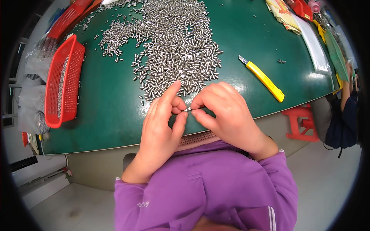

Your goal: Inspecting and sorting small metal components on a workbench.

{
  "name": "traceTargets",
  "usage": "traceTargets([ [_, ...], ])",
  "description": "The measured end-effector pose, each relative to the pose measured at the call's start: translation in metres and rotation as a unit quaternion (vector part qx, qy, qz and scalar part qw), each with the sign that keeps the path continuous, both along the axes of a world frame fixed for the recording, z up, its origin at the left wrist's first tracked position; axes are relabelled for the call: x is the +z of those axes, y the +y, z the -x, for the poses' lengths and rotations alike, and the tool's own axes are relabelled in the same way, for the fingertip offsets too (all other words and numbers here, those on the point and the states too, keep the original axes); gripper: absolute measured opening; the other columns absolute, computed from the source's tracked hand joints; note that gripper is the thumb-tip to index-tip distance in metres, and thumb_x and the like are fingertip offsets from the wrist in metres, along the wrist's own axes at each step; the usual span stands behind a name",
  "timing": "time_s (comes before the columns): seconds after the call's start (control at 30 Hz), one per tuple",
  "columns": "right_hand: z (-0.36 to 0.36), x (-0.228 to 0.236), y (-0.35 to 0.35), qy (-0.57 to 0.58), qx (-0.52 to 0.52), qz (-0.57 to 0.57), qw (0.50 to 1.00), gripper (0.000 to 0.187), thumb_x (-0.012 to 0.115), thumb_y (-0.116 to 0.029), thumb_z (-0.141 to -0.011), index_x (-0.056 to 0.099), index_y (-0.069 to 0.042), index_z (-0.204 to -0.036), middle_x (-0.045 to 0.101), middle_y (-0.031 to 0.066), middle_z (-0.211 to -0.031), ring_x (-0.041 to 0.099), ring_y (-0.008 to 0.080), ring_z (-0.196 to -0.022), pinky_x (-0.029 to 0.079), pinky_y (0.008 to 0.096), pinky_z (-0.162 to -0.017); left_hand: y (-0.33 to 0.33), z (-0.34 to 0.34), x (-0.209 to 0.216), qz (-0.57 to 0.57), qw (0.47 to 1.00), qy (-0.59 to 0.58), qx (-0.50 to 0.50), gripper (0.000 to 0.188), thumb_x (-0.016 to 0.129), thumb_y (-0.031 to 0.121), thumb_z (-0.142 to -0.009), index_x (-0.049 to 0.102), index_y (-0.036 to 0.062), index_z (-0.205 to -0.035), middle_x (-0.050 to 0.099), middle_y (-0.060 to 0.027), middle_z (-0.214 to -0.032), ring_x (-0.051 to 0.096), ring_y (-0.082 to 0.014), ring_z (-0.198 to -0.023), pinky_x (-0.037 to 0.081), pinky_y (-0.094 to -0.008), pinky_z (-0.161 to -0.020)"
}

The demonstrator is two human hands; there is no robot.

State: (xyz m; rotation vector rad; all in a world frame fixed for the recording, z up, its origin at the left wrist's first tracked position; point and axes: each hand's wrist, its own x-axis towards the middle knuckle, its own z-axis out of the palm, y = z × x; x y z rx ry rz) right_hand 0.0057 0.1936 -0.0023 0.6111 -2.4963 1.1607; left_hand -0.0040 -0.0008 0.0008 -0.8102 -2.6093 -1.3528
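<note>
The person's left hand [158, 122] and right hand [228, 109] nearly meet, thumb and fingertips of each pinched together on small metal parts [189, 109], which show between them, just nearer the body than the silvery heap [177, 46] on the green table [110, 119]

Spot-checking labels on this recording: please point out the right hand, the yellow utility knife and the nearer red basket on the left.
Right hand [225, 104]: head view, on the back of the hand.
Yellow utility knife [265, 81]: head view, mid-handle.
Nearer red basket [73, 86]: head view, on its right side wall.
</note>
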Motion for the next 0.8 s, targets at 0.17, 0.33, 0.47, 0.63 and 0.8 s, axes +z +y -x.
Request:
traceTargets([
  [0.17, -0.001, -0.002, -0.002, 0.008, -0.001, 0.003, 1.0, 0.02, 0.077, -0.001, -0.077, 0.063, -0.007, -0.09, 0.066, 0.0052, -0.089, 0.064, 0.0264, -0.088, 0.05, 0.0402, -0.079, -0.001, 0.0, -0.002, 0.0, 1.0, 0.002, -0.002, 0.076, 0.071, -0.014, -0.079, 0.046, 0.002, -0.15, 0.063, -0.0073, -0.094, 0.061, -0.0224, -0.086, 0.052, -0.0357, -0.08],
  [0.33, 0.0, -0.005, 0.001, 0.009, 0.018, 0.005, 1.0, 0.02, 0.074, -0.004, -0.079, 0.065, -0.008, -0.097, 0.063, 0.0082, -0.094, 0.06, 0.0311, -0.09, 0.049, 0.0437, -0.081, -0.003, 0.0, -0.005, -0.009, 1.0, -0.003, -0.007, 0.077, 0.069, -0.014, -0.08, 0.045, 0.0024, -0.151, 0.064, -0.0074, -0.096, 0.06, -0.0219, -0.088, 0.052, -0.0356, -0.08],
  [0.47, 0.0, 0.001, 0.003, -0.005, 0.025, -0.004, 1.0, 0.023, 0.073, -0.003, -0.079, 0.065, -0.007, -0.1, 0.063, 0.0091, -0.096, 0.06, 0.0313, -0.092, 0.049, 0.0434, -0.082, -0.005, -0.002, -0.008, -0.051, 0.999, -0.015, 0.002, 0.078, 0.061, -0.015, -0.081, 0.039, 0.0019, -0.154, 0.062, -0.0087, -0.102, 0.06, -0.0188, -0.089, 0.052, -0.0322, -0.08],
  [0.63, 0.002, 0.007, 0.001, -0.005, 0.05, -0.014, 0.999, 0.031, 0.074, -0.003, -0.078, 0.065, -0.006, -0.108, 0.061, 0.0108, -0.101, 0.059, 0.0323, -0.094, 0.049, 0.0429, -0.083, -0.008, -0.001, -0.015, -0.113, 0.993, -0.004, 0.025, 0.08, 0.053, -0.017, -0.081, 0.036, 0.0014, -0.156, 0.061, -0.0091, -0.105, 0.059, -0.0154, -0.088, 0.051, -0.0281, -0.079],
  [0.8, -0.006, 0.013, 0.005, -0.036, 0.036, -0.006, 0.999, 0.029, 0.074, -0.003, -0.08, 0.065, -0.005, -0.108, 0.06, 0.012, -0.101, 0.059, 0.0335, -0.094, 0.05, 0.0429, -0.083, -0.008, -0.002, -0.015, -0.106, 0.994, 0.003, 0.021, 0.079, 0.054, -0.017, -0.08, 0.039, 0.0012, -0.155, 0.061, -0.0087, -0.103, 0.059, -0.0161, -0.089, 0.051, -0.0285, -0.078],
])
